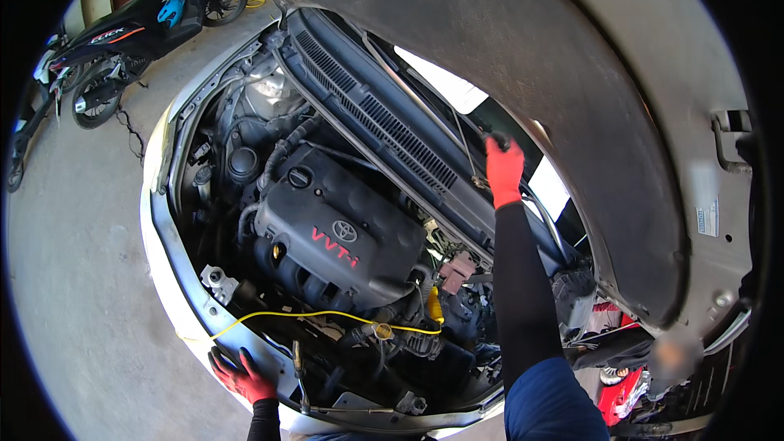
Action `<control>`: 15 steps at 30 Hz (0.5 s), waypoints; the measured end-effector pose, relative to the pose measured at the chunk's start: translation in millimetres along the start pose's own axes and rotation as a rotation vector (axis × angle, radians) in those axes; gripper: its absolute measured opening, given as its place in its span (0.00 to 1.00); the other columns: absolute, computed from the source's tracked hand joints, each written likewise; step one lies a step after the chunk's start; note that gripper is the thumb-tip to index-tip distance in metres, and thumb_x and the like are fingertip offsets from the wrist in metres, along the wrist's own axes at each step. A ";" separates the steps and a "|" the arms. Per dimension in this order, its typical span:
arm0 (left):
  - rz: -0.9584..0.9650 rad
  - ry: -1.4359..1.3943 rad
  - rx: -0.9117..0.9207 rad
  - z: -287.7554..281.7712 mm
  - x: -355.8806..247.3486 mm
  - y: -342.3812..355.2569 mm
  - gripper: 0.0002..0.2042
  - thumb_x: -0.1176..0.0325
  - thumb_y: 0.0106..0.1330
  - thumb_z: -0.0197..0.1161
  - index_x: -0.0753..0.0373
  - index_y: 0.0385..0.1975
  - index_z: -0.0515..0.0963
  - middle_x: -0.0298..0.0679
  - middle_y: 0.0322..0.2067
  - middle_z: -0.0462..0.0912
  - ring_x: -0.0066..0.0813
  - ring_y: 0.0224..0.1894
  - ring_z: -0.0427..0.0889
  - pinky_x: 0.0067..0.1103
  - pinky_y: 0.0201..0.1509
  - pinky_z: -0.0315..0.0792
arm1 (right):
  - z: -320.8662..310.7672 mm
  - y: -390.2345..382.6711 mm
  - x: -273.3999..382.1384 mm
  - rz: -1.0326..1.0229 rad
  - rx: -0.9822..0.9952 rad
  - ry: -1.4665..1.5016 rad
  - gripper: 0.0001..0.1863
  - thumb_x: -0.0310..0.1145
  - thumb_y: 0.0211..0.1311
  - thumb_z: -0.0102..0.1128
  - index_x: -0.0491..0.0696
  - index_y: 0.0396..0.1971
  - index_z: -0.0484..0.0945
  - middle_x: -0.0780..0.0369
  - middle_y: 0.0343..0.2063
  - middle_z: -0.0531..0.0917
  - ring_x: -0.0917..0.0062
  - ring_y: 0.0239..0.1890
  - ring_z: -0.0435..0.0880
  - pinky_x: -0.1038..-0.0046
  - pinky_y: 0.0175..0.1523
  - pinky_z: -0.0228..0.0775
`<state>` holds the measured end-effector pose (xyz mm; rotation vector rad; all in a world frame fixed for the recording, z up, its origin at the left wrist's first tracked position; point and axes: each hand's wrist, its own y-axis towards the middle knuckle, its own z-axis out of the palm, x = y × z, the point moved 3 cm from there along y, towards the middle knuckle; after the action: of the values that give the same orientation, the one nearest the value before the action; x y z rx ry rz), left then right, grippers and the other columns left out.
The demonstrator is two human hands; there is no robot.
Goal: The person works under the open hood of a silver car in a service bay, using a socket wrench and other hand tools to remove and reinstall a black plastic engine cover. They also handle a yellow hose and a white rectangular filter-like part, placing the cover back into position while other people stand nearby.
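Note:
My right hand [503,170], in a red glove with dark parts, reaches across the engine bay to the base of the windshield. Its fingers are curled beside a wiper arm [464,140]; whatever they hold is hidden. On the car's front edge [282,376] rests my left hand [243,377], in a red and black glove, fingers spread and nothing in them. Close by, a thin yellow cable [318,313] runs over the front edge into the engine bay. A slim metal piece [299,371] stands just right of the left hand. Between my arms lies the black engine cover [335,220].
The raised hood [563,73] hangs over the right side. A slotted cowl panel [367,110] runs below the windshield. Motorcycles [122,41] stand on the concrete floor [73,253] at left. At right are a person's dark sleeve [612,353] and a red vehicle part [621,396].

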<state>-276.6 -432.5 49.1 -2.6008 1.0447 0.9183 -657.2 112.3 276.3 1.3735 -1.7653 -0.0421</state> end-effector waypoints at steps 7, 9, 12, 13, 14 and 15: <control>0.015 0.006 -0.006 -1.3 -2.8 0.3 0.33 0.53 0.70 0.58 0.67 0.69 0.60 0.54 0.66 0.62 0.51 0.70 0.59 0.39 0.72 0.55 | -29.8 -70.2 17.2 -0.152 0.119 -0.605 0.28 0.51 0.57 0.65 0.51 0.53 0.80 0.52 0.59 0.76 0.52 0.62 0.73 0.58 0.66 0.64; -0.007 0.006 0.005 -1.5 -4.0 0.8 0.33 0.53 0.70 0.58 0.67 0.69 0.60 0.54 0.66 0.62 0.51 0.70 0.60 0.39 0.72 0.55 | -29.8 -69.4 18.1 -0.152 0.204 -0.668 0.29 0.52 0.57 0.64 0.51 0.55 0.79 0.52 0.61 0.74 0.51 0.64 0.69 0.56 0.68 0.60; -0.007 -0.076 -0.009 -1.5 -3.7 0.9 0.33 0.54 0.70 0.59 0.68 0.68 0.61 0.56 0.65 0.64 0.52 0.69 0.61 0.39 0.71 0.57 | -38.4 -74.3 26.5 -0.234 0.156 -0.643 0.31 0.53 0.58 0.63 0.50 0.58 0.76 0.51 0.60 0.75 0.52 0.65 0.68 0.55 0.69 0.58; -0.005 -0.138 -0.014 -0.9 -2.9 0.7 0.33 0.53 0.69 0.60 0.68 0.68 0.61 0.56 0.65 0.64 0.53 0.69 0.62 0.39 0.71 0.57 | -42.7 -84.7 27.6 -0.203 0.145 -0.671 0.31 0.53 0.59 0.63 0.49 0.58 0.76 0.51 0.60 0.75 0.52 0.64 0.68 0.55 0.69 0.58; -0.005 -0.121 -0.018 -0.2 -1.3 0.4 0.34 0.52 0.69 0.60 0.69 0.68 0.61 0.57 0.64 0.64 0.53 0.68 0.62 0.39 0.71 0.58 | -53.3 -97.2 32.3 -0.311 0.054 -0.550 0.32 0.51 0.58 0.64 0.48 0.58 0.75 0.50 0.59 0.75 0.51 0.64 0.69 0.56 0.69 0.59; 0.007 -0.135 -0.029 1.4 -0.5 0.6 0.34 0.51 0.69 0.60 0.69 0.67 0.61 0.58 0.64 0.65 0.54 0.68 0.62 0.39 0.71 0.58 | -68.7 -110.3 32.1 -0.322 0.010 -0.497 0.32 0.50 0.58 0.65 0.47 0.59 0.75 0.49 0.58 0.75 0.51 0.63 0.70 0.56 0.69 0.59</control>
<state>-278.0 -432.1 48.3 -2.5185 1.0126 1.1012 -528.7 75.2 282.1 1.7496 -1.9124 -0.5959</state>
